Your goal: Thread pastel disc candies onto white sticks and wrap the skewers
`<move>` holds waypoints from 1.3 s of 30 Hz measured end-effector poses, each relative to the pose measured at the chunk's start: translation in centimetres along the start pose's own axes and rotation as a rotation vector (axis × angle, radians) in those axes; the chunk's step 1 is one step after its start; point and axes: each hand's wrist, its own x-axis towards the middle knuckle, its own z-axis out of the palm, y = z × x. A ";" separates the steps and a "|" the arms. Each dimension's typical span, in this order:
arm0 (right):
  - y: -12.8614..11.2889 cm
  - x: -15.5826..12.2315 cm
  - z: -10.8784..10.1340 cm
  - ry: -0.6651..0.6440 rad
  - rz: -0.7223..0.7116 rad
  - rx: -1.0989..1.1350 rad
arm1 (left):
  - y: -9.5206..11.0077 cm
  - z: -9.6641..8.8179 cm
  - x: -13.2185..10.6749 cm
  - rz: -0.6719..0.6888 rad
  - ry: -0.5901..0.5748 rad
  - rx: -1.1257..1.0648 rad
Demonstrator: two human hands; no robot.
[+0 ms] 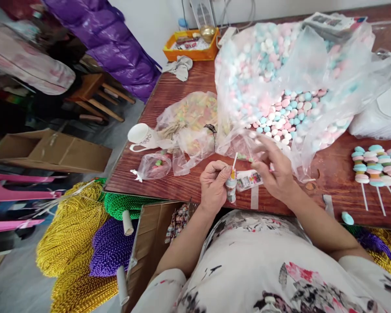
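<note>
Fingers (223, 173) on L hand (214, 188) were clamped on a white stick (235, 160) abv the table (184, 186); R hand (278, 174) was right of the stick, fingers apart, w/ a bag of pastel pieces (309, 65) beyond it.

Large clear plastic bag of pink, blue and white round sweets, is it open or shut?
Open: the bag gapes, its middle sweets showing bare and sharp, while those around look hazy through plastic.
</note>
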 end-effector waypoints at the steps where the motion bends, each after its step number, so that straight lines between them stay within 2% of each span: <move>1: -0.1 -0.5 0.3 0.022 0.083 0.083 | 0.0 0.2 0.1 0.017 0.029 -0.001; 4: -0.1 -2.3 2.0 -0.058 0.160 0.252 | -0.6 0.7 0.0 0.053 0.037 -0.003; 7: 0.4 -3.1 3.1 0.022 0.191 0.332 | -1.5 0.9 -0.5 0.055 -0.034 0.030; 9: 0.9 -2.9 3.2 0.093 0.205 0.361 | -1.9 0.6 -0.9 -0.014 -0.107 0.057; 13: 1.3 -2.6 2.8 0.083 0.190 0.398 | -2.3 -0.3 -1.5 -0.196 -0.288 0.111; 20: 0.8 -3.4 3.3 0.151 0.113 0.313 | -1.9 -0.5 -2.4 -0.220 -0.361 0.157; 26: 1.0 -4.2 3.1 0.169 0.102 0.277 | -1.5 -1.1 -2.3 -0.469 -0.461 -0.089; 31: 1.3 -3.9 3.4 0.163 0.056 0.306 | -1.1 -1.5 -1.1 -0.512 -0.573 0.053; 33: 1.6 -3.2 3.1 0.157 0.112 0.335 | -0.9 -1.2 -1.0 -0.524 -0.631 0.106; 36: 2.0 -2.1 1.6 0.223 0.207 0.301 | -1.0 -0.5 -1.3 -0.600 -0.683 0.095; 37: 2.0 -2.0 0.9 0.233 0.171 0.235 | -1.1 -0.4 -1.3 -0.615 -0.673 0.073; 39: 1.9 -1.9 -0.7 0.168 -0.060 0.016 | -1.3 -0.3 -1.1 -0.627 -0.631 0.024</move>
